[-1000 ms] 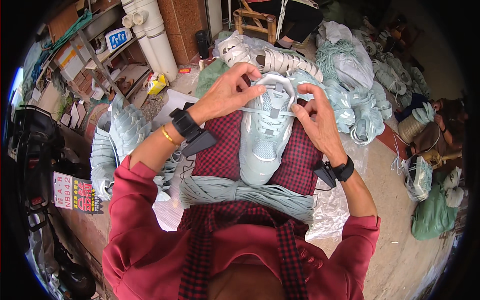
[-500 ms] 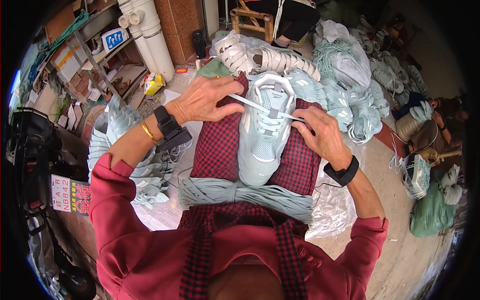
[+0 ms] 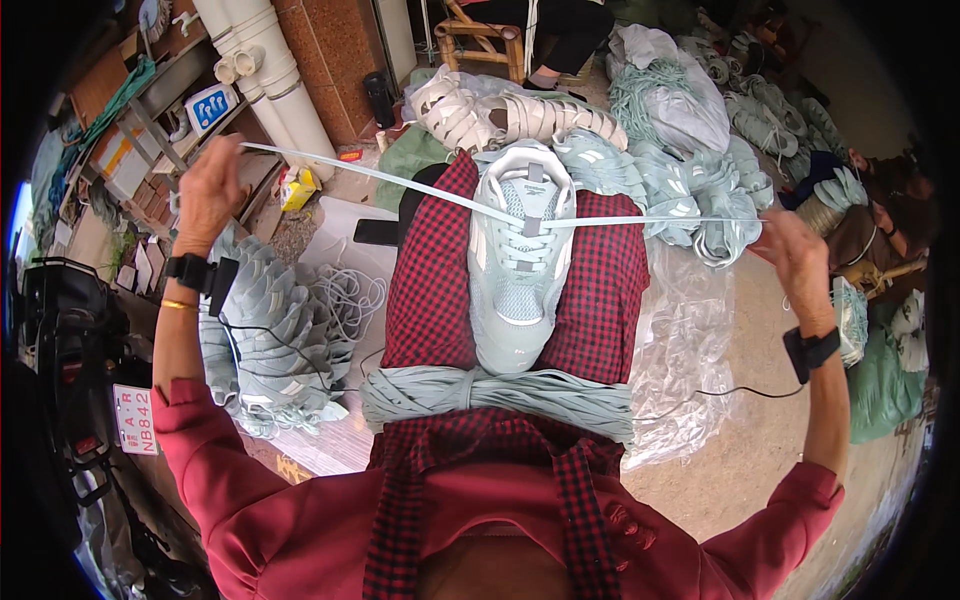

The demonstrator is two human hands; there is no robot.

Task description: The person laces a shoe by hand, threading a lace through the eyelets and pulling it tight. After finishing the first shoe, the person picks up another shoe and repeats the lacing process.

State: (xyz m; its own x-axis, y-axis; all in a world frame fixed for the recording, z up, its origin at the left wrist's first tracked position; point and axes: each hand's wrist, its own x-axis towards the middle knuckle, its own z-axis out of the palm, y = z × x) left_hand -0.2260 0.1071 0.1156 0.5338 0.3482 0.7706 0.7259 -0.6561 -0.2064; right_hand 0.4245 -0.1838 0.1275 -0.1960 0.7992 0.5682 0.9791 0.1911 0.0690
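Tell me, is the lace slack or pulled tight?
Tight: the lace runs straight from the shoe out to the left hand and right hand.

One shoe (image 3: 520, 265) on the lap, one lace (image 3: 420, 190) pulled taut, two hands (image 3: 208, 190) (image 3: 795, 255), two wristbands (image 3: 188, 270) (image 3: 815, 350), one lace bundle (image 3: 500, 392), two white pipes (image 3: 270, 75), one wooden chair (image 3: 480, 35).

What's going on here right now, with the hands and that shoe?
A person sits with a pale green sneaker on their checked lap. The left hand and right hand are spread wide apart, each gripping one end of a flat pale shoelace that runs taut through the upper eyelets. A bundle of matching laces lies across the lap just below the shoe. Piles of similar pale green shoes lie on the floor to both sides.
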